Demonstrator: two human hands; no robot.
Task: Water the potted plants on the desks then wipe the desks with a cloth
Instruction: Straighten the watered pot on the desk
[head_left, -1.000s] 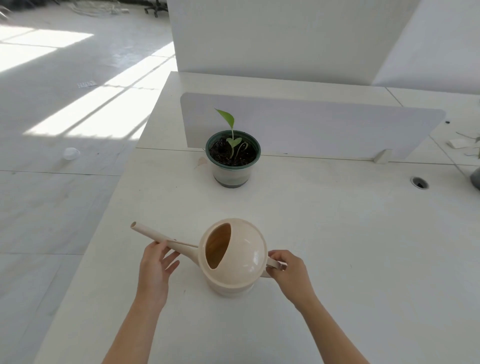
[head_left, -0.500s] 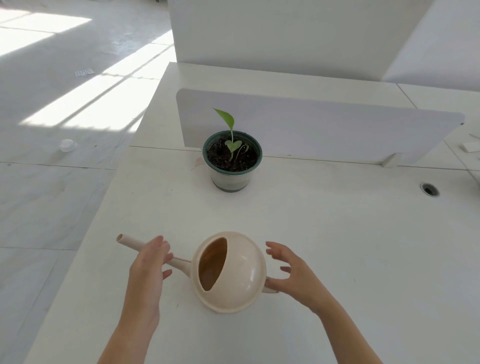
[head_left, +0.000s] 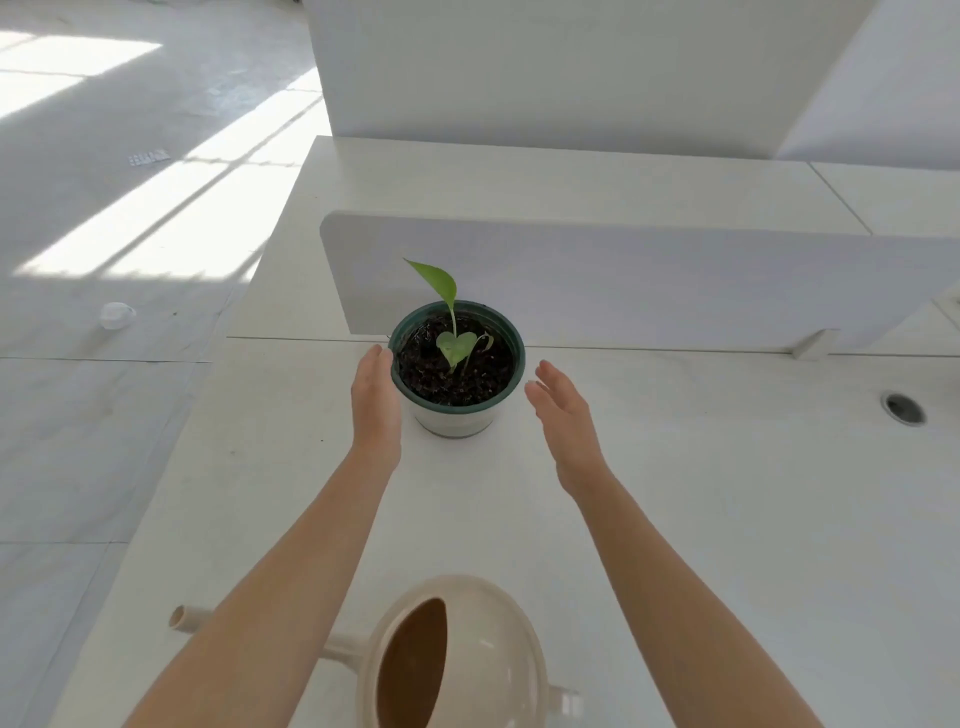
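Here a white bench (head_left: 727, 519) with a low divider (head_left: 649, 286) meets sunlit floor (head_left: 130, 218). The potted plant (head_left: 457, 374) sits by the divider — left grip (head_left: 374, 402) and right grip (head_left: 566, 426), straight-fingered and empty, now flank it, having left the watering can (head_left: 483, 654).

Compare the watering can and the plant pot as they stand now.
The plant pot has a dark green rim and holds soil and a seedling; the watering can is plain cream, with an oval opening in its dome. The pot stands far, by the divider, between the left hand and right hand; the can stands near, with neither hand on it. Both stand upright on the white desk.
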